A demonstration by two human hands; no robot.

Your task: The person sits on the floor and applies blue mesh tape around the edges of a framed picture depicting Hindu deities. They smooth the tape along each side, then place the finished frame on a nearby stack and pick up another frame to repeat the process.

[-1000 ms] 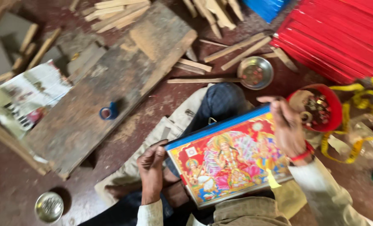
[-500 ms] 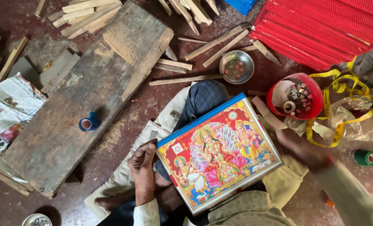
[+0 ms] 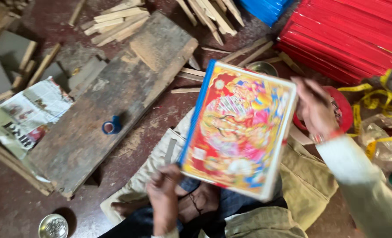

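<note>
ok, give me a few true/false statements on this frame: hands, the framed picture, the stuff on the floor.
1. Both hands grip the framed picture. True: the left hand is at its lower corner, the right hand at its right edge.
2. The picture's left edge is green. False: it is blue.
3. A blue tape roll lies on the wooden plank. True.
4. The stack at upper right is yellow. False: it is red, with a blue stack beside it.
5. The small metal bowl at lower left sits on the plank. False: it sits on the floor.
</note>
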